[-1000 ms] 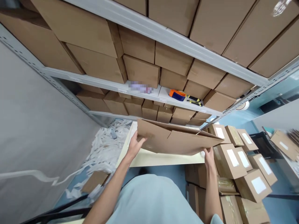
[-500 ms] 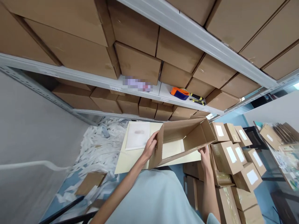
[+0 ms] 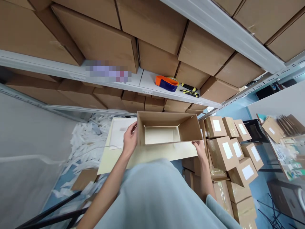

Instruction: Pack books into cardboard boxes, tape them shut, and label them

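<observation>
Under shelves (image 3: 147, 83) of cartons (image 3: 95, 38), the cardboard box (image 3: 166, 122), flat a second ago, is now held squared open over the desk's (image 3: 111, 160) near edge, left hand (image 3: 130, 140) gripping its left wall, right hand (image 3: 199, 148) its right corner.

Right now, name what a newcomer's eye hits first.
The open brown cardboard box, centre, gripped by the left hand at its left wall and the right hand at its right corner. Above it, an orange and blue tape dispenser sits on the grey metal shelf; small white-labelled brown cartons are stacked at right.
</observation>
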Demonstrator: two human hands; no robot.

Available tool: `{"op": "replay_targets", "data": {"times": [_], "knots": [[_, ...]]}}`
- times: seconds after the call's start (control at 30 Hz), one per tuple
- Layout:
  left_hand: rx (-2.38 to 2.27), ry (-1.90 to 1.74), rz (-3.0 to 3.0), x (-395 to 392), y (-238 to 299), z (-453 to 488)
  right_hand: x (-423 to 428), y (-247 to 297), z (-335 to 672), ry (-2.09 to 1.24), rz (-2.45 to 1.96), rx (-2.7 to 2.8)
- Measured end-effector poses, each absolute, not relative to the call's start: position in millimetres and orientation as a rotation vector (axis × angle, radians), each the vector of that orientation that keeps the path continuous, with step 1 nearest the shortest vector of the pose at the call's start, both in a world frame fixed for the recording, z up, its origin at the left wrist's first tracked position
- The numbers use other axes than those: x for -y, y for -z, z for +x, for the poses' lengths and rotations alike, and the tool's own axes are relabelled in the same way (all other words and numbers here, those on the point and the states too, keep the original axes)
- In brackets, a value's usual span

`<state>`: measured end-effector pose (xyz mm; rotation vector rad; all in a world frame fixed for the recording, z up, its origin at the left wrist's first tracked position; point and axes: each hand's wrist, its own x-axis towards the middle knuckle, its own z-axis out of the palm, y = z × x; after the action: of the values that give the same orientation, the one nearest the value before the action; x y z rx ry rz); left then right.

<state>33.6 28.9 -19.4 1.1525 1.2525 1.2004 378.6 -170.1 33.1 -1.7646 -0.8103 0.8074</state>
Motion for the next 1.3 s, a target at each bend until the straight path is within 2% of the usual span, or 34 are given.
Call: {"op": "replay_targets", "data": {"times": [0.27, 0.47, 0.6, 0.77, 0.93, 1.13, 1.3], "knots": [[-1.293, -1.254, 1.153, 6, -40, 41, 160, -74, 433, -0.829, -1.683, 1.053], [-1.580, -1.179, 1.292, -7, -65, 60, 134, -86, 438, -0.757, -1.814, 1.067], [-1.601, -1.137, 1.529, 12, -92, 47, 138, -107, 424, -0.496, -1.906, 1.159], [-1.590, -0.893, 1.751, 49, -121, 29, 148, -124, 400, -0.173, -2.084, 1.247], [-1.598, -0.666, 1.928, 62, -115, 31, 154, -114, 384, -0.240, -2.127, 1.369], [-1.367, -0.543, 2.005, 59, -102, 44, 158, -113, 384, -0.585, -2.005, 1.528], [-1.392, -0.383, 2.049, 47, -98, 43, 150, -107, 392, -0.542, -2.051, 1.587]]}}
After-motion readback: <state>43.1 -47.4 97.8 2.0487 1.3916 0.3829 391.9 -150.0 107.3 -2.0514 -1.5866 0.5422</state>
